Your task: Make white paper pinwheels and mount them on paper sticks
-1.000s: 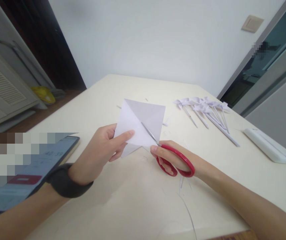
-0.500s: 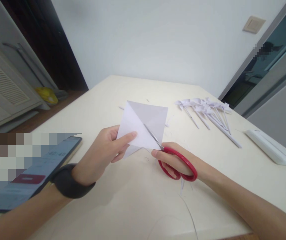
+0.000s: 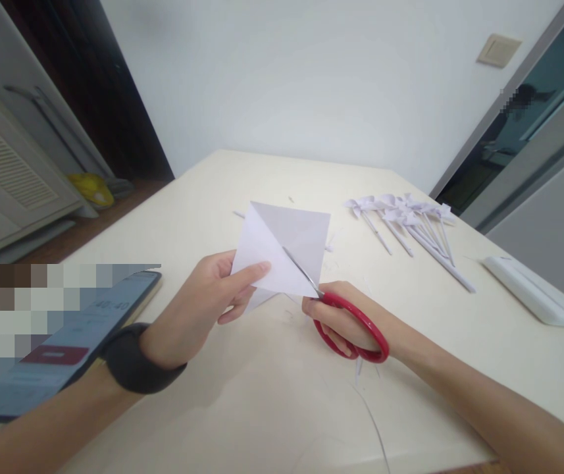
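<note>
A square of white paper (image 3: 294, 227) with a diagonal crease is pinched by its left side in my left hand (image 3: 225, 283), the thumb lying on top. My right hand (image 3: 343, 313) has its fingers in the red handles of a pair of scissors (image 3: 355, 316). One metal blade lies over the paper along the diagonal, from the near right corner toward the middle; the other blade is hidden beneath. Part of the paper's near left corner hangs below my left fingers.
Several white paper pinwheels (image 3: 400, 209) on rolled sticks lie at the back right. A long white object (image 3: 533, 289) rests near the right edge. At the left lies a phone (image 3: 114, 316); a thin wire (image 3: 375, 421) and paper scraps lie at the front.
Almost nothing differs. My right hand and the scissors have shifted very slightly down; the blade stays on the diagonal and my left hand keeps its hold on the paper.
</note>
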Available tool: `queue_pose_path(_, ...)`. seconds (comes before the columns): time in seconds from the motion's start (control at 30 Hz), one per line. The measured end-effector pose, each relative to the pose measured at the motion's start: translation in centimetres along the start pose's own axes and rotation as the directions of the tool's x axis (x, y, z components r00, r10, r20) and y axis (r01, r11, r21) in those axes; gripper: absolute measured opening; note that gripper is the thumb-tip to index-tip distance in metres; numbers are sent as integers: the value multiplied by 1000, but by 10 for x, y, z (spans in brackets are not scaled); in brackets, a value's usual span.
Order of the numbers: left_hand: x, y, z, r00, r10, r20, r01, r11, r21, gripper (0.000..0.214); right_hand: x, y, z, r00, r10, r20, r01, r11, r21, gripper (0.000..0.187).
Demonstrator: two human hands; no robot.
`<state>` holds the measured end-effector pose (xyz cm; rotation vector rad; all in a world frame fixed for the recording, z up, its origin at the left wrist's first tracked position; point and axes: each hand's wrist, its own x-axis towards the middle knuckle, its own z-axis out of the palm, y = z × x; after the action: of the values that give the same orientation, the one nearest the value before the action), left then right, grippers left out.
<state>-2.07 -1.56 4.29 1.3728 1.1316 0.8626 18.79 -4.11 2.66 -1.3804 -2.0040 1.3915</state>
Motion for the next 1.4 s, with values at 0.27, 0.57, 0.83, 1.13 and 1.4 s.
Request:
queue_pose_path(0.27, 0, 0, 0, 999, -11, 31, 12, 999, -41, 39, -2, 1, 0, 1000, -3, 0, 3, 1000, -2, 39)
queue_pose_path(0.57, 1, 6, 2, 996, -23, -91, 11, 991, -136, 31, -2, -12, -15, 999, 19, 27, -21, 997, 77, 29)
queue_pose_path(0.83, 8, 5, -5, 986, 44, -161, -87, 959, -271, 31, -8, -8, -42, 996, -3, 84, 4, 1000, -7, 30)
queue_pose_path(1.13, 6, -3, -7, 1000, 6, -9, -5, 999, 32, 5, -1, -3, -65, 965, -99, -243, 150, 969, 198, 30)
queue_pose_path(1.4, 8, -6, -1, 994, 101, 48, -111, 957, 268, 18, 2, -9, -43, 973, -146, -182, 200, 921, 335, 15)
